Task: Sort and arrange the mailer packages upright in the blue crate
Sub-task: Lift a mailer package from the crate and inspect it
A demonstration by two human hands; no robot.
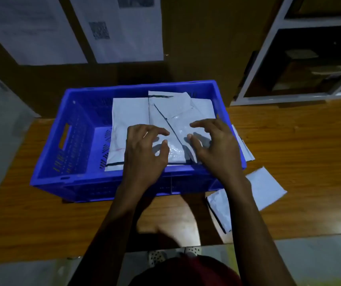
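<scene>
Blue plastic: one crate point(83, 188) sits on our wooden table point(299, 141). Inside it we count three grey mailers, lying flat rather than upright: a pale mailer point(128, 112) at 9 o'clock, a top mailer point(175, 120) in the middle, and an under mailer point(203, 108) showing at 1 o'clock. Our left hand point(142, 155) and right hand point(217, 149) are spread, fingers loosely bent, tips touching the top mailer and gripping nothing. At the crate's 3 o'clock one edge mailer point(247, 149) pokes past the wall. At 5 o'clock lies a loose mailer point(266, 188), perhaps two overlapped; we cannot tell.
</scene>
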